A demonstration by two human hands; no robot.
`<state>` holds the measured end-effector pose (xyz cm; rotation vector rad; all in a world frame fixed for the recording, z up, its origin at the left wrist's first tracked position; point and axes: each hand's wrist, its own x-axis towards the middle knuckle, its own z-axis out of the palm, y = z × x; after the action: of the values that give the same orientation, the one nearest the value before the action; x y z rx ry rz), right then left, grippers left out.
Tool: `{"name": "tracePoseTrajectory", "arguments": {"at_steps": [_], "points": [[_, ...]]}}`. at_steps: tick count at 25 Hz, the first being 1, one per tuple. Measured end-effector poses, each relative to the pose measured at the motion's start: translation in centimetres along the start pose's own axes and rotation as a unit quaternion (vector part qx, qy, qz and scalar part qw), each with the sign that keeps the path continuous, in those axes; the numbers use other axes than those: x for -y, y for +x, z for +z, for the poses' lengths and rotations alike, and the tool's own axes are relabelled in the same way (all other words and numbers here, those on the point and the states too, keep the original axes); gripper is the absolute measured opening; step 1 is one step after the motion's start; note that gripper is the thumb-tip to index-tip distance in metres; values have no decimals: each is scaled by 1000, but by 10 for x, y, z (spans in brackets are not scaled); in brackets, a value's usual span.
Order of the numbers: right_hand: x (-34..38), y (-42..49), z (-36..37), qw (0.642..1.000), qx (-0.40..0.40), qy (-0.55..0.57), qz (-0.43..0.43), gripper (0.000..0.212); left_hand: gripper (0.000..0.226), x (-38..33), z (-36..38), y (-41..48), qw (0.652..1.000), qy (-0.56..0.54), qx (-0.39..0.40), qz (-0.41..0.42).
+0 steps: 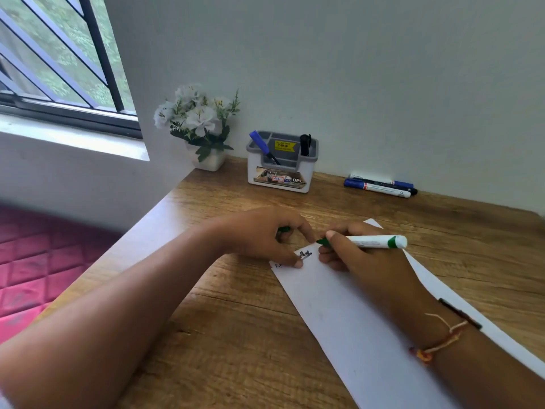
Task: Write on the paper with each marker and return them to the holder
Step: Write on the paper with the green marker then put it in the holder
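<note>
Green marker (374, 242), gripped in the curled fingers of the right hand (362, 261), tip at the far edge of the paper (354, 320) on the desk (236, 335); left hand (259, 234) curls round the cap (284, 229) and pins the sheet, which may slide and smear if that fingertip lifts.

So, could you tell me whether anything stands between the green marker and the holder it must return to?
Nothing visible does. Only bare desk lies between the green marker in the right hand and the holder; the left hand, holding the green cap, sits just left of that path, the loose markers right of it.
</note>
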<state>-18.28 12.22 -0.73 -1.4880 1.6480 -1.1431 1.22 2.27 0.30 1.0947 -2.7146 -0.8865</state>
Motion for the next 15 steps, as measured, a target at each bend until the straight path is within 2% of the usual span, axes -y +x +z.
{"name": "tracePoseTrajectory", "arguments": {"at_steps": [3, 7, 15], "points": [[1, -2, -1, 1000, 3, 2, 30, 11, 45, 1, 1, 1, 1000, -11, -1, 12], [2, -3, 1, 999, -4, -32, 43, 14, 43, 0, 0, 2, 1000, -2, 10, 3], [0, -1, 3, 997, -38, -33, 67, 18, 45, 0, 0, 4, 999, 12, 36, -14]]}}
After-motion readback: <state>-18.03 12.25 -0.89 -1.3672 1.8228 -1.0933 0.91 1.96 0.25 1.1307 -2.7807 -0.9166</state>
